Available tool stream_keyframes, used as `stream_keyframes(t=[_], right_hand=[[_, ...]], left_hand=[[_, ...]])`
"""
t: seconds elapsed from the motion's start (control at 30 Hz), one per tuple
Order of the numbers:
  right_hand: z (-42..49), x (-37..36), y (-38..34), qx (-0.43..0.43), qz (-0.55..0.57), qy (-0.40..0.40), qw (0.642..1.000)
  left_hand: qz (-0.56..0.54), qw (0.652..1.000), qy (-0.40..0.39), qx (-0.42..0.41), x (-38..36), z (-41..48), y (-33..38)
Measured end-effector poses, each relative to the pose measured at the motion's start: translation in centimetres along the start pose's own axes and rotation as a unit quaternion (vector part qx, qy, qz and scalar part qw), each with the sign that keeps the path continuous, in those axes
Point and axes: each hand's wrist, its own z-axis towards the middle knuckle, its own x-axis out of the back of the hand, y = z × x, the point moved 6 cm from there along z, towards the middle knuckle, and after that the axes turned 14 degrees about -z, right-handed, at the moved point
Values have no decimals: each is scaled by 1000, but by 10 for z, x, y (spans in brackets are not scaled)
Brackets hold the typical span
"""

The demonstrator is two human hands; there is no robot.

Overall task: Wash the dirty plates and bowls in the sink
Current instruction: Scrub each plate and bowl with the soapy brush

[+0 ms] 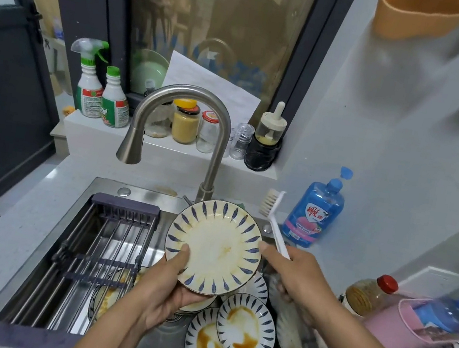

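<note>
Far on the left, two spray bottles (88,84) with green tops stand on the window ledge. Their labels are green, red and white, but the words are too small to read.

A dark rack (125,206) lies over the left half of the sink (142,193). Its long bars run from near to far. Under it is a dish with yellow mess on it, partly hidden.

A bent silver tap (176,124) stands at the far side of the sink, with its spout pointing down and left. Some jars (185,121) stand behind it on the ledge.

The left hand (172,290) holds a plate (213,246) up over the middle of the sink. The thumb lies on the plate's face at the near left edge, and the fingers curl under its back. The plate is round and tilted, so its face looks up toward the camera. It has blue marks round the rim and pale yellow stains.

Below it, two dirty plates (245,328) with brown sauce lie flat in the near part of the sink, one overlapping the other.

The right hand (294,273) has its fingers curled round the white handle of a brush (275,219). One finger reaches out just beside the plate's right edge. The brush points up and far, leaning left, with its bristles sticking out left.

A blue soap bottle (314,213) stands right of the brush, leaning in the picture. Its label has red Chinese writing on white and a pink patch below.

A pink tub (396,327) is on the right.
</note>
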Motion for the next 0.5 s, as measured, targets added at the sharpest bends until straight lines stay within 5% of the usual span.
stream_keyframes(t=[0.13, 0.27, 0.4, 0.5], right_hand=[[5, -25, 8, -71, 162, -81, 981], [17, -28, 12, -109, 179, -73, 975], [22, -22, 4, -137, 151, -53, 978], [21, -21, -7, -144, 128, -62, 979]], left_hand=[[42, 999, -13, 7, -11, -3, -1], [201, 976, -32, -78, -13, -3, 11], [489, 838, -121, -211, -23, -7, 23], [677, 657, -169, -285, -43, -2, 11]])
